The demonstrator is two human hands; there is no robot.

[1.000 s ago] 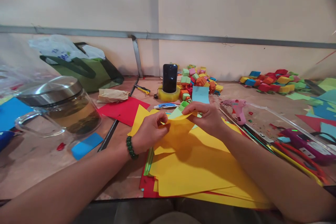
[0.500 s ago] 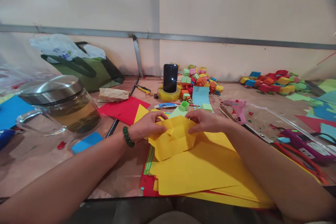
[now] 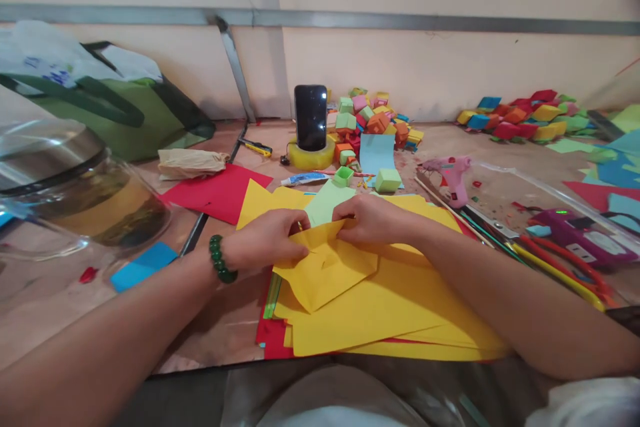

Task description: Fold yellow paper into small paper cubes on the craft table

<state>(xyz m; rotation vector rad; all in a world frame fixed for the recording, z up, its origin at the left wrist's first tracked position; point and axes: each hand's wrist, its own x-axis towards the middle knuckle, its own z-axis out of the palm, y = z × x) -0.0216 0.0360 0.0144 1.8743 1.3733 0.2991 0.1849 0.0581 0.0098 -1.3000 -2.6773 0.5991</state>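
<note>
Both hands grip a creased, partly folded sheet of yellow paper [image 3: 333, 270] above the stack of yellow sheets [image 3: 395, 330]. My left hand [image 3: 273, 237], below a green bead bracelet, pinches the sheet's upper left part. Along its top edge my right hand [image 3: 367, 219] pinches the paper, fingertips partly hidden. A piece of light green paper [image 3: 327, 200] lies just beyond the hands. Behind it sit an open green paper box [image 3: 343, 176] and a closed green paper cube [image 3: 388, 180].
A glass teapot [image 3: 95, 193] stands left, before a green bag [image 3: 125, 120]. Behind the hands, a phone [image 3: 311, 117] stands in a tape roll [image 3: 313, 155] beside piled paper cubes [image 3: 377, 120]. A pink glue gun [image 3: 453, 177], scissors [image 3: 495, 223] and purple power strip [image 3: 583, 233] lie right.
The view has tilted down and shifted slightly right. The yellow sheet has turned, with a corner now pointing toward me, and my right hand's grip has moved to its top edge.
</note>
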